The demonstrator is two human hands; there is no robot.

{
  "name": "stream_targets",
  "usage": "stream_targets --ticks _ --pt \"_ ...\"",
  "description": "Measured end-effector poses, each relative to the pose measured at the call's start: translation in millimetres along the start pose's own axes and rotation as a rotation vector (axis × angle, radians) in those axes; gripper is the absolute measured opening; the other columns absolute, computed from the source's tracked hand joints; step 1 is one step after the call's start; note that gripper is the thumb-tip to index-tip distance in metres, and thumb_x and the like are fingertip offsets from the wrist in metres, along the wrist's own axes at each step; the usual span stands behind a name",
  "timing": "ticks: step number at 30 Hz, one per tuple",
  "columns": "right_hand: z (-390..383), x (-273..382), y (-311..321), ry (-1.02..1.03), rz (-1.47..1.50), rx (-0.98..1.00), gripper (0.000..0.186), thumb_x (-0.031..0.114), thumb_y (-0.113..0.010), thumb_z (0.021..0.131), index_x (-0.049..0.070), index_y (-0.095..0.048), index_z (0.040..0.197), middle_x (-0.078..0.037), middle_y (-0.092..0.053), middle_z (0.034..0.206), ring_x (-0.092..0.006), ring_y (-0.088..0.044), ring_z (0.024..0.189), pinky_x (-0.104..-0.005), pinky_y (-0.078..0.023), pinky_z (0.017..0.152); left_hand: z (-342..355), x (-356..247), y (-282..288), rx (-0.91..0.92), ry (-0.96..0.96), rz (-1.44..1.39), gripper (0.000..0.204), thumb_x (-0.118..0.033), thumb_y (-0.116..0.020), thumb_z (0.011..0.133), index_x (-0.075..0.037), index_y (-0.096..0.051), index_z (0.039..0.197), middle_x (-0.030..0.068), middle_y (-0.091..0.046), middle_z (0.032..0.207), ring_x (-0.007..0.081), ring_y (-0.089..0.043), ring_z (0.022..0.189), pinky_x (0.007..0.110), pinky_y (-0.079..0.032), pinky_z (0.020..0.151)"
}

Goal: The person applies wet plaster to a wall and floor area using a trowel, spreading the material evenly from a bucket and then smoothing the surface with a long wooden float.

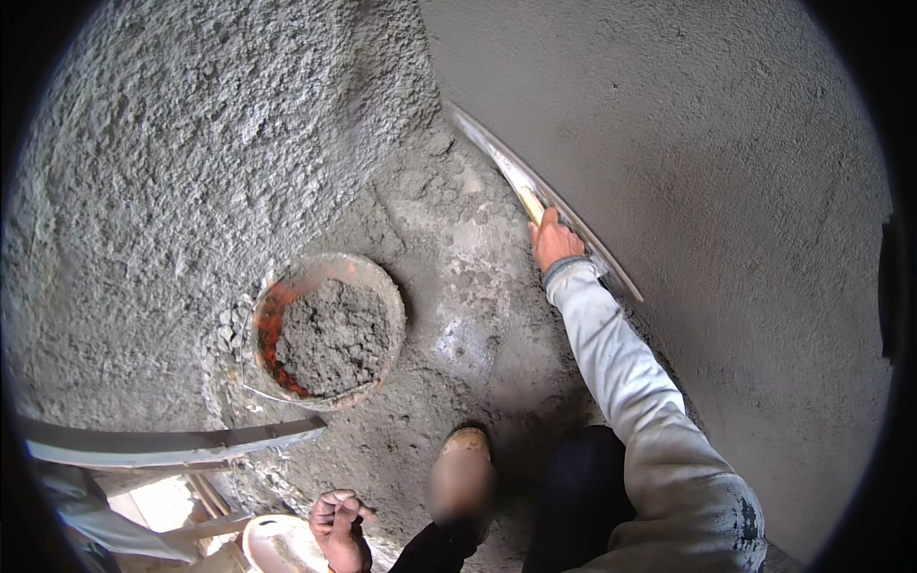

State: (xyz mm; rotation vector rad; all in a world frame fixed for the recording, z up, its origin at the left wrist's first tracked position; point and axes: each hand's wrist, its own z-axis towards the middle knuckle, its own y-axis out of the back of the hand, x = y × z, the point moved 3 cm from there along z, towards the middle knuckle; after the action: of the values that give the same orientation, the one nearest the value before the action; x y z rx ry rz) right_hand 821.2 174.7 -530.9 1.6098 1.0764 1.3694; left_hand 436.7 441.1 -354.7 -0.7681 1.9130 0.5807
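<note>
My right hand (556, 241) is closed round the handle of a long metal plastering float (501, 158). A yellowish part of the handle shows just ahead of my fingers. The float's long blade lies slantwise along the smooth grey plastered wall (726, 191) on the right. Low in the view, my left hand (339, 527) is raised with its fingers curled in, and nothing shows in it. Beyond that hand stands an orange bucket (390, 368), its rim crusted with mortar. Crumbly grey mortar (339, 334) partly fills it.
Rough, lumpy mortar covers the wall (220, 115) at the left. Mortar litter lies on the floor (487, 258) round my boot (465, 473). A curved-looking board (181, 444) juts in at the lower left, above wooden pieces and a pale round container (277, 542).
</note>
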Motion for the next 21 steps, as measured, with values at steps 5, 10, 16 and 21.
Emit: stream_targets --ticks 5,10,16,21 --pt "-47 -27 17 -0.182 -0.080 0.100 0.034 0.035 -0.048 0.088 0.006 -0.042 0.106 -0.024 -0.063 0.084 -0.0396 -0.062 0.080 -0.0494 -0.047 0.071 -2 -3 15 0.015 -0.075 0.034 0.011 -0.010 -0.059 0.080 -0.001 -0.054 0.082 0.0071 -0.055 0.064 0.0143 -0.054 0.051 0.028 -0.048 0.057" --pt "-63 -41 34 -0.243 -0.117 0.046 0.046 0.036 -0.047 0.089 0.001 -0.041 0.117 -0.025 -0.062 0.075 -0.0397 -0.063 0.073 -0.0477 -0.049 0.062 -1 9 28 -0.064 -0.012 -0.029 0.013 -0.011 -0.060 0.080 -0.001 -0.054 0.084 0.0070 -0.055 0.064 0.0138 -0.054 0.050 0.027 -0.048 0.056" --pt "-18 -11 7 -0.074 0.017 0.076 0.039 0.031 -0.050 0.089 -0.003 -0.042 0.105 -0.026 -0.061 0.073 -0.0406 -0.063 0.071 -0.0476 -0.050 0.062 -1 12 25 -0.004 -0.061 0.016 0.013 -0.011 -0.061 0.080 0.000 -0.054 0.084 0.0070 -0.055 0.064 0.0151 -0.054 0.050 0.029 -0.049 0.057" --pt "-14 -13 11 -0.103 -0.058 0.145 0.038 0.028 -0.048 0.089 -0.005 -0.044 0.108 -0.028 -0.061 0.080 -0.0405 -0.063 0.076 -0.0470 -0.050 0.068 -6 14 43 -0.049 0.091 -0.079 0.012 -0.007 -0.060 0.081 -0.005 -0.057 0.092 0.0048 -0.059 0.078 0.0138 -0.055 0.067 0.025 -0.044 0.063"
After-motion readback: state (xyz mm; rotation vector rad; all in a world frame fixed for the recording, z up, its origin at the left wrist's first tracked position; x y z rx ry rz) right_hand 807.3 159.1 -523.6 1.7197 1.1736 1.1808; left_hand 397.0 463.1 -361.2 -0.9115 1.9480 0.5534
